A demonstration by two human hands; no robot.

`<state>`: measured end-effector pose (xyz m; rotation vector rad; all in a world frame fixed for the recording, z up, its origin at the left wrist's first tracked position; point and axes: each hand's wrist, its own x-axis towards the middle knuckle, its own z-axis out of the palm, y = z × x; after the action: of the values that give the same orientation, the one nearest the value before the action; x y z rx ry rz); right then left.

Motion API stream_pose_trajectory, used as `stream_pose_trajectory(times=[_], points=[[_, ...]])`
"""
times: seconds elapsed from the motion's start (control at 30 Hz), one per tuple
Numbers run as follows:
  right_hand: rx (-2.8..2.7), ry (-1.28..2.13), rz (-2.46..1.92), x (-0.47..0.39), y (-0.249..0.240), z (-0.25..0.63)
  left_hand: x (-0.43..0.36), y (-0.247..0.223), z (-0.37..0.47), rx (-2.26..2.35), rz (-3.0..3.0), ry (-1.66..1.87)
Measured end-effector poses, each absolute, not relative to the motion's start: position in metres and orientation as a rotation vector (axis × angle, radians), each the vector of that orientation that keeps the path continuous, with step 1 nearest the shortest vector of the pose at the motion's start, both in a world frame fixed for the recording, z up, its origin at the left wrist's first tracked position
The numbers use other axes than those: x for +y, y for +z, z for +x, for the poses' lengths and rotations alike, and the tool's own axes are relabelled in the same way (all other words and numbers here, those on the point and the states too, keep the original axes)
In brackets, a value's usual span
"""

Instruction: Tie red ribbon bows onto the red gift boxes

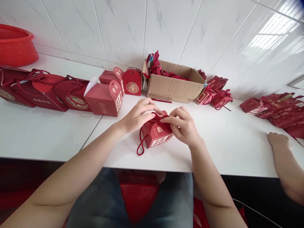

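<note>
A small red gift box [158,134] with pale Chinese characters stands on the white table in front of me. Across its top lies a dark red ribbon [158,118], and a twisted red cord loop [141,145] hangs down its left side onto the table. My left hand [140,115] reaches over from the left, its fingertips on the ribbon and the box top. From the right, my right hand [181,125] pinches the ribbon between thumb and forefinger. The ribbon's exact crossing under my fingers is partly hidden.
Behind the gift box, a cardboard carton [175,87] holds red ribbons. Several red boxes [103,98] line the left side. More red boxes [220,98] stand at right, near another person's forearm [285,158]. A red basin [17,46] sits far left.
</note>
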<state>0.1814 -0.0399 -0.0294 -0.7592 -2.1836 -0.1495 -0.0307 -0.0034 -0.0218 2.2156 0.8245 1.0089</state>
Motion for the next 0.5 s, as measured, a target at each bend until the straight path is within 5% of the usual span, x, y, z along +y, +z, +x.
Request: stream_pose_trajectory(times=[0.5], points=[[-2.016, 0.232, -1.051, -0.043, -0.024, 0.195, -0.011, -0.026, -0.012, 0.843, 2.216, 1.085]])
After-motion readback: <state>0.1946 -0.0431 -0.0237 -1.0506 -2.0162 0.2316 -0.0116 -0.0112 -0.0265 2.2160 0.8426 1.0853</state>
